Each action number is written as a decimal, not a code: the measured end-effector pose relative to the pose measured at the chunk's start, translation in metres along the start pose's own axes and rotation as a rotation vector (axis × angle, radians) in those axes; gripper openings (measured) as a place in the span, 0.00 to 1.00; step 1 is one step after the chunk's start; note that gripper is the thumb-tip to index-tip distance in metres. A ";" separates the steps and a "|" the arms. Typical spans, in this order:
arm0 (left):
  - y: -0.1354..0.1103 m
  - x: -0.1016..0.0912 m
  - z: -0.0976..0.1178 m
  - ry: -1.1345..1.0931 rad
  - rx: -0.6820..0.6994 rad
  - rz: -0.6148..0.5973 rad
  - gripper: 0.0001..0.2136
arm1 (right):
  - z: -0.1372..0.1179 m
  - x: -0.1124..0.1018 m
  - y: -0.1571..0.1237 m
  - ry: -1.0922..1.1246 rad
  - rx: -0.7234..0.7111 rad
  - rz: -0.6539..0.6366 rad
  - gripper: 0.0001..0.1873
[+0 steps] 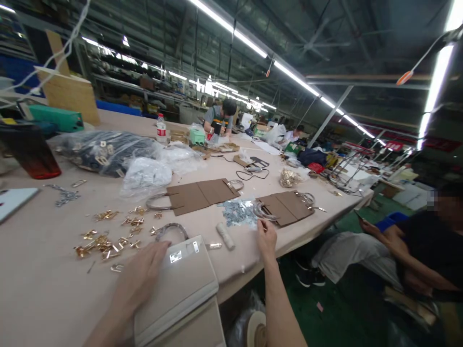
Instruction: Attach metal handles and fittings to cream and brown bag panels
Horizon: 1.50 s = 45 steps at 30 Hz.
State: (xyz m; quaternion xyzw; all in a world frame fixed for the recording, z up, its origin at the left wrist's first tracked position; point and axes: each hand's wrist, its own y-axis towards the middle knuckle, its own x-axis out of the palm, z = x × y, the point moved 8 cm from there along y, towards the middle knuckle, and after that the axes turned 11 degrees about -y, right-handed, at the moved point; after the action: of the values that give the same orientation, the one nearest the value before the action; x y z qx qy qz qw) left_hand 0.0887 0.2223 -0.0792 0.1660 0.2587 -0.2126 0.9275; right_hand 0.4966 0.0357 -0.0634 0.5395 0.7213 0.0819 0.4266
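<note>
My left hand (139,279) lies flat with fingers stretched out on a pale beige handbag (181,284) at the table's near edge. The bag has a curved handle (172,228) and small silver plates on its front. My right hand (266,236) reaches out to the right, fingertips pinched at the edge of a pile of small silver metal pieces (237,211); what it pinches is too small to name. A white roll (225,236) lies between the bag and that hand.
Gold fittings (104,241) are scattered left of the bag. Brown bag panels (202,193) with ring handles lie beyond, another brown panel (285,206) to the right. Plastic-wrapped goods (108,152) sit further back. A seated person (408,250) is at right; other workers sit far off.
</note>
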 end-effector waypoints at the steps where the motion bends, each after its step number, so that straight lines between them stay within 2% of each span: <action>1: -0.001 -0.001 0.000 -0.008 0.000 0.011 0.24 | 0.005 -0.001 0.000 -0.045 -0.034 -0.016 0.22; 4: -0.001 -0.002 -0.002 -0.056 -0.002 0.041 0.24 | 0.009 0.001 -0.003 -0.106 -0.085 -0.057 0.19; 7: 0.000 -0.005 -0.008 -0.130 0.017 0.092 0.24 | 0.001 0.008 -0.002 -0.149 -0.116 -0.098 0.17; 11: -0.013 -0.025 -0.008 -0.231 0.068 0.288 0.24 | -0.001 0.015 -0.003 -0.129 -0.113 -0.216 0.19; 13: -0.025 -0.038 -0.007 -0.245 0.055 0.389 0.23 | 0.017 0.025 -0.005 -0.228 -0.073 -0.355 0.19; 15: -0.037 -0.051 -0.007 -0.220 0.022 0.484 0.21 | 0.042 0.039 -0.005 -0.299 -0.041 -0.439 0.19; 18: -0.052 -0.067 -0.008 -0.245 0.007 0.552 0.16 | 0.073 0.057 -0.004 -0.424 0.032 -0.466 0.19; 21: -0.067 -0.075 -0.008 -0.308 0.023 0.511 0.13 | 0.070 0.055 -0.012 -0.445 0.036 -0.460 0.21; 25: -0.073 -0.069 -0.004 -0.245 0.102 0.285 0.22 | 0.039 0.034 -0.027 -0.450 0.011 -0.395 0.26; 28: -0.071 -0.061 -0.007 -0.195 0.117 0.156 0.19 | 0.020 0.020 -0.037 -0.290 0.115 -0.276 0.24; 31: -0.066 -0.056 -0.009 -0.166 0.119 0.135 0.16 | -0.002 0.014 -0.052 0.102 0.264 -0.157 0.23; 34: -0.063 -0.054 -0.007 -0.141 0.142 0.146 0.13 | -0.046 0.022 -0.069 0.568 0.296 -0.128 0.24; 37: -0.062 -0.051 -0.003 -0.096 0.187 0.138 0.10 | -0.104 0.036 -0.085 0.758 0.233 -0.262 0.22; 41: -0.061 -0.048 -0.002 -0.051 0.180 0.133 0.08 | -0.175 0.058 -0.111 0.717 0.136 -0.530 0.21; 45: -0.061 -0.047 -0.004 -0.029 0.140 0.145 0.05 | -0.223 0.083 -0.136 0.654 0.006 -0.720 0.20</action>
State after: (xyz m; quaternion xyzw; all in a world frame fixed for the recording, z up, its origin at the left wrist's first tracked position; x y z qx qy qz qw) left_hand 0.0212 0.1864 -0.0680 0.2455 0.2171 -0.1647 0.9303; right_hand 0.2386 0.1278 -0.0471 0.2028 0.9586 0.0921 0.1773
